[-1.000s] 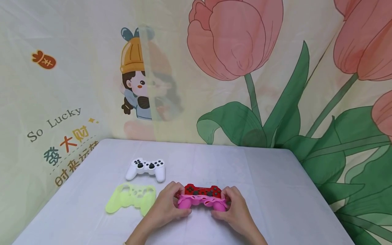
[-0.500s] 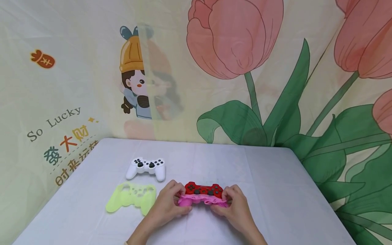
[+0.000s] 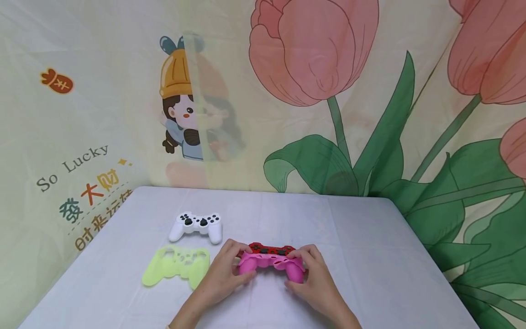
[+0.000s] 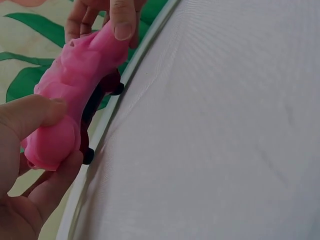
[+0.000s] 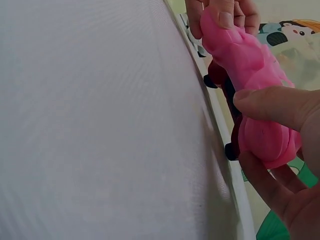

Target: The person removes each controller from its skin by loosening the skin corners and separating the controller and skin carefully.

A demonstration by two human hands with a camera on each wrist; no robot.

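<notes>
A red game controller sits partly inside a pink silicone cover, which wraps its two handles. The red face shows only along the far edge in the head view. My left hand grips the covered left handle, thumb on the near side and fingers at the shoulder. On the other handle, my right hand grips in the same way, fingertips at the cover's upper edge. Both wrist views show the pink cover pinched by thumb and fingers, with the red controller body protruding from its open side.
A white game controller with black sticks lies farther back on the left. Nearer, beside my left hand, a pale green silicone cover lies flat on the white-covered table. A printed curtain hangs behind the table.
The controller first tilts its red face up toward the head camera, then tips away. Less red and more of the pink handles show now. My right fingers have moved inward over the cover's edge.
</notes>
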